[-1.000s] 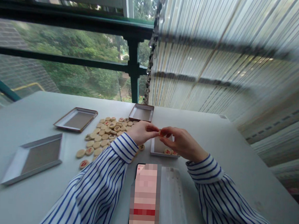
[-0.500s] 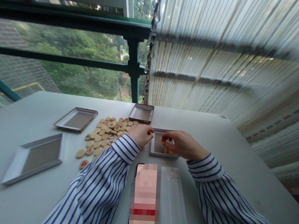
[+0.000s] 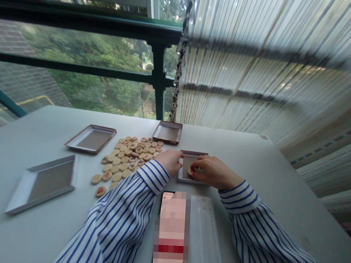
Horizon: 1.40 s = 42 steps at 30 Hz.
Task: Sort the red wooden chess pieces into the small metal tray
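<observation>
My right hand (image 3: 216,171) is inside the small grey-floored box tray (image 3: 193,152), its fingertips pinching a round wooden Chinese chess piece (image 3: 190,172) low over the tray's near left part. My left hand (image 3: 171,162) is at the same tray's left wall, with curled fingers and thumb on the rim. Left of it spreads a pile of Chinese chess pieces (image 3: 123,160), some with red or black characters up, others showing plain wood. My right hand hides much of the tray's right side.
A brown-edged tray (image 3: 166,141) stands at the back, another (image 3: 106,142) further left. A larger white box part (image 3: 48,195) lies at the near left. In front are a phone (image 3: 168,198), partly blurred out, and a clear plastic case (image 3: 204,223). Windows and a string curtain (image 3: 240,72) stand behind the table.
My right hand has lowered the chess piece toward the tray's near left corner. My left hand has moved slightly right and down onto the tray's left rim.
</observation>
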Each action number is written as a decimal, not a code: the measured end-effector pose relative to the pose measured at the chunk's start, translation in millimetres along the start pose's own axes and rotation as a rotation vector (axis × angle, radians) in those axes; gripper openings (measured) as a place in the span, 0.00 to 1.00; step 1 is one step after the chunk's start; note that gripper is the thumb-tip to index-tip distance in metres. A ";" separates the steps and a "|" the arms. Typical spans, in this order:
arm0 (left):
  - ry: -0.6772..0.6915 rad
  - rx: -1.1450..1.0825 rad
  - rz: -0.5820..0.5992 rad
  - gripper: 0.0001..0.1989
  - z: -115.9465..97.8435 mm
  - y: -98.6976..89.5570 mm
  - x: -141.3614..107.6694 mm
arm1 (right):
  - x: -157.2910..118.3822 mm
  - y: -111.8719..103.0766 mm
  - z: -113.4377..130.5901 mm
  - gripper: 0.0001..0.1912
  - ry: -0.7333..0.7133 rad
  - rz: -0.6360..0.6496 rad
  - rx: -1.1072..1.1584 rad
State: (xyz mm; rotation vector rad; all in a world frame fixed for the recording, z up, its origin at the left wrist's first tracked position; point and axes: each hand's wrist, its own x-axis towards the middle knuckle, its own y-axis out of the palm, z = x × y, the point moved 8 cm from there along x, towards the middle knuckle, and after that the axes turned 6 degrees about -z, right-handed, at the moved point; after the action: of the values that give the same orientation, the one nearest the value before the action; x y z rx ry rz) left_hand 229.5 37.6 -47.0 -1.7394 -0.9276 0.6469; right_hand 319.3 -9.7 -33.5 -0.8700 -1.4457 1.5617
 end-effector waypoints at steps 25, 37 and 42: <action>-0.013 0.001 0.013 0.17 -0.1 5.4 -0.8 | 0.6 4.4 -3.2 0.13 -0.016 0.054 0.009; -0.002 0.007 0.019 0.17 -0.7 5.7 -0.8 | 3.0 8.9 -2.5 0.12 0.016 0.060 0.004; 0.000 0.006 0.021 0.17 -0.3 6.5 -0.6 | 2.6 7.8 -0.4 0.11 -0.003 0.052 0.023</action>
State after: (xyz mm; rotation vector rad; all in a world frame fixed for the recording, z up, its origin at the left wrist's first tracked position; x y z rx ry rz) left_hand 231.2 35.7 -53.0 -1.7461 -0.9076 0.6632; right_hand 317.7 -7.2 -41.3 -0.8985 -1.4149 1.6149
